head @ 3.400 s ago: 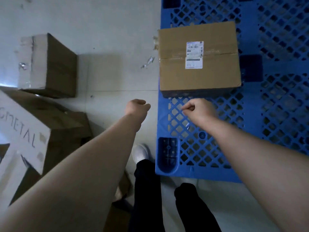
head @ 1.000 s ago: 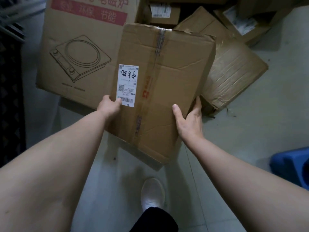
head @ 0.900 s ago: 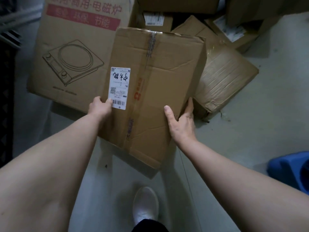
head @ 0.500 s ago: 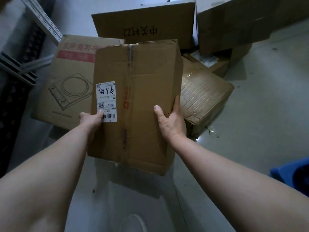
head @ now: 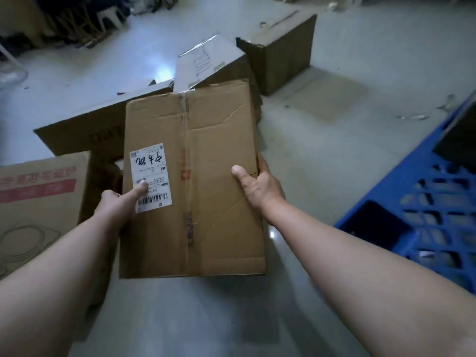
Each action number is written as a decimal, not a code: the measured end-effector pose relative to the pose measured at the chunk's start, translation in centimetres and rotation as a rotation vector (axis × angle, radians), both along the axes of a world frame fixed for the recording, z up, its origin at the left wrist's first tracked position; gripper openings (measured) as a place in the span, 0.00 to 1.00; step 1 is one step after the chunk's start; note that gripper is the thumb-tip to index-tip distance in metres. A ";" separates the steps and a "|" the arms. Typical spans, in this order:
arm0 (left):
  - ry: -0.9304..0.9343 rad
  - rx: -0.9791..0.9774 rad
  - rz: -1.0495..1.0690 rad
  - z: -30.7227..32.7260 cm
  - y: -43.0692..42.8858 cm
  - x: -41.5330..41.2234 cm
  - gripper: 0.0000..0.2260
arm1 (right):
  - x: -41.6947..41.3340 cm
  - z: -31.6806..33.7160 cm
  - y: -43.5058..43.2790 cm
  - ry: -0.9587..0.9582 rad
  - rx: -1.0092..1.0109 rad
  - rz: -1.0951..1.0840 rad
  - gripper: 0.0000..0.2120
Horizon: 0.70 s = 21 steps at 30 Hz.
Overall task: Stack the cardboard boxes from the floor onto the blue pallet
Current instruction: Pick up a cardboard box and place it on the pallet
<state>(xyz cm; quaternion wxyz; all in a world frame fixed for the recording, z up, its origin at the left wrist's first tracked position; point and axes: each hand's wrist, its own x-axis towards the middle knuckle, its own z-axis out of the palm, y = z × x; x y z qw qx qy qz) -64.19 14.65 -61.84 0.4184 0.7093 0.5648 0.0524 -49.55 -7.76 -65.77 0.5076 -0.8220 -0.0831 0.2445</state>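
**Labelled carton held in both hands, pallet off at 3 o'clock**

The cardboard box (head: 206, 181) I'm carrying fills the centre of my view. On its top face, towards 9 o'clock, sits a white shipping label (head: 150, 177). It bears black marker handwriting I can't decipher, the printed letters "WU", small print too fine to read, and a barcode along its near edge. A taped seam (head: 186, 140) runs down the middle of the box, with blurred red print beside it.

My left hand (head: 116, 204) grips the box's left edge. The thumb lies flat across the label and the fingers are hidden behind the side. My right hand (head: 260, 184) clasps the right edge, with the thumb on the top face and the fingers curled round the side. Both forearms reach in from 7 and 5 o'clock.

The blue pallet (head: 438, 222) lies at 3 to 4 o'clock, well apart from the box. Something dark (head: 458, 140) stands on it, too shadowed to make out.

At 9 o'clock a carton with a red band (head: 38, 202) shows Chinese print and a line drawing. Behind it lies a flat box with dark lettering (head: 85, 135), which is blurred. At 12 o'clock a tilted box (head: 206, 60) carries handwriting that reads roughly "METAL". A dark brown box (head: 280, 50) stands at 1 o'clock on the grey floor (head: 334, 150).
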 end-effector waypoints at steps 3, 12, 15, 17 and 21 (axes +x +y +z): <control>0.024 0.045 -0.110 0.7 -3.9 4.8 0.41 | 2.7 1.3 -4.8 0.009 -0.028 -0.070 0.38; 0.090 -0.122 -0.612 0.4 -16.3 15.0 0.31 | 7.9 4.3 -20.8 0.104 -0.110 -0.386 0.44; 0.107 -0.193 -0.700 -0.3 -19.8 16.9 0.30 | 9.1 4.6 -25.7 0.137 -0.171 -0.446 0.42; 0.132 -0.252 -0.748 -0.5 -22.3 17.5 0.28 | 9.3 4.5 -28.6 0.186 -0.193 -0.490 0.43; 0.231 -0.334 -0.821 -0.8 -25.5 18.1 0.27 | 9.5 3.6 -32.8 0.216 -0.268 -0.449 0.27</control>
